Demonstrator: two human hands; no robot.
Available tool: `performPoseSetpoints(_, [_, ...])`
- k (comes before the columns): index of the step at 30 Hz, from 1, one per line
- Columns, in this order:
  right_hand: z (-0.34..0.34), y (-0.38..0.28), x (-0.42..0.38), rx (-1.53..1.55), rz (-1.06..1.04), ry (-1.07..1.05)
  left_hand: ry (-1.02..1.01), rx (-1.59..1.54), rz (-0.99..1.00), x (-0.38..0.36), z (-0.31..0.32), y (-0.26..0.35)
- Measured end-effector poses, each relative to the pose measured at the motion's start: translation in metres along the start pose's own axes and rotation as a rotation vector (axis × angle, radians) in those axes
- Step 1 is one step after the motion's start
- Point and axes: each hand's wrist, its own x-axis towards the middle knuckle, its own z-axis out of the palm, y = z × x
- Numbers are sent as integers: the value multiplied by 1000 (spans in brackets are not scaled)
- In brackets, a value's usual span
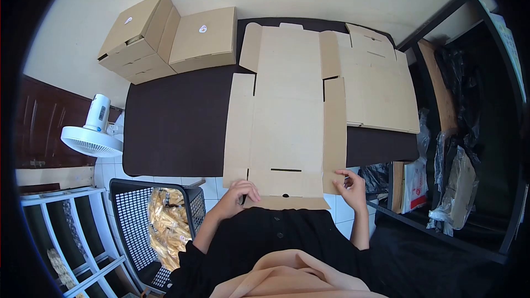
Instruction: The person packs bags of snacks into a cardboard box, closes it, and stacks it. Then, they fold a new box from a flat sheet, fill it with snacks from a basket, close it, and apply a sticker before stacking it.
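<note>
An unfolded cardboard box (288, 105) lies lengthwise on the dark table, its near end reaching past the front edge toward my body. Side flaps run along both long edges, and slots are cut near the close end. My left hand (241, 196) has its fingers curled over the near left corner of the cardboard. At the near right corner, my right hand (349, 187) holds the edge of the side flap between thumb and fingers. Part of the left fingertips is hidden.
Closed cardboard boxes (203, 41) stand at the back left of the table (176, 121). More flat cardboard (381, 88) lies at the right. A white fan (93, 132), a black basket (130, 215) with gold packets, and a dark shelf (441, 232) flank the table.
</note>
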Motion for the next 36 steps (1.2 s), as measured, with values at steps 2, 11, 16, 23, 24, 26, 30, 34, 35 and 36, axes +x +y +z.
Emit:
performPoseSetpoints(2, [-9,3,4,34,-42,-70,28,-33,-35,-4,5,4])
performPoseSetpoints(11, [-30,12,24,41,-45,-244,76,-232,-75,-11,17,-2])
performPoseSetpoints(16, [-31,9,24,44,-85,-202,183,53,-78,-19,7,4])
performPoseSetpoints(23, [-20,-4,28,-111,-342,-26,421,671,-210,-35,-9,-28])
performPoseSetpoints(24, [-20,-4,30,-111,-342,-23,446,695,-185,-32,-9,-28])
performPoseSetpoints(26, [-21,1,34,-60,-275,-129,468,716,-157,-26,-10,-28])
performPoseSetpoints(30, [-21,6,38,18,-204,-187,468,646,-83,-23,-19,-34])
performPoseSetpoints(34, [-15,-11,32,-83,-270,-109,621,351,-15,-16,-29,-34])
performPoseSetpoints(35, [-13,-21,29,-133,-275,-102,619,351,-16,-12,-32,-30])
performPoseSetpoints(36, [-10,-27,27,-132,-273,-103,602,428,-1,-7,-33,-23])
